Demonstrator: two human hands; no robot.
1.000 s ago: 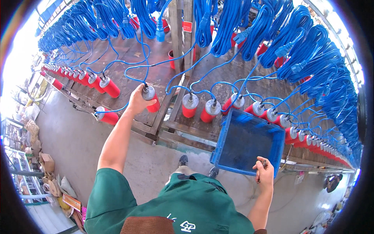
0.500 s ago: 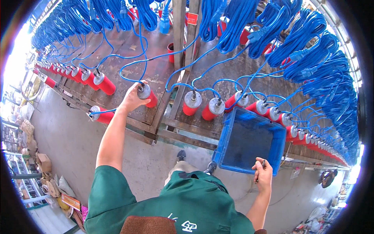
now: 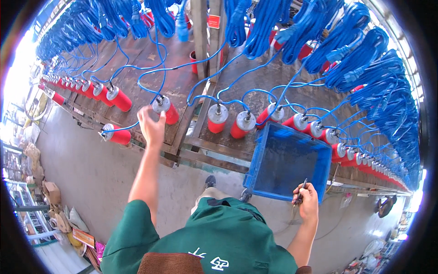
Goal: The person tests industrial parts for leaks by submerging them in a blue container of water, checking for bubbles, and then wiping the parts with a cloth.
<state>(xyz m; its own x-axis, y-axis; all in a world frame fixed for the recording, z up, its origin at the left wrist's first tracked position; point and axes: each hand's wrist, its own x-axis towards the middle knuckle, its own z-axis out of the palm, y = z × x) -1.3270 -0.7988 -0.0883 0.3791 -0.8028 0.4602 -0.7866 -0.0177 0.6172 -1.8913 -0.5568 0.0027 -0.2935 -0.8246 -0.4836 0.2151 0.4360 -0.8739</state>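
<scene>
My left hand (image 3: 152, 125) is just beside a red cylinder with a silver metal cap (image 3: 169, 112), its thumb and fingers apart and slightly blurred. That cylinder stands near the table corner with a blue cable running from its top. Over the near edge of a blue plastic bin (image 3: 255, 176), my right hand (image 3: 308, 201) is closed around a slim dark pen-like tool (image 3: 299, 194), whose exact kind I cannot make out. Another red cylinder (image 3: 119, 136) lies on its side at the table's front edge, left of my left hand.
Rows of capped red cylinders (image 3: 217, 121) line both worn brown tables (image 3: 182, 98). Coiled blue cables (image 3: 360, 61) hang in bundles above. A wooden post (image 3: 200, 36) rises between the tables. Boxes and bags (image 3: 52, 192) lie at the left on the grey floor.
My left hand has let go of the capped cylinder and drawn back toward me, to its left. My right hand has hardly moved; the dark tool now points more upward.
</scene>
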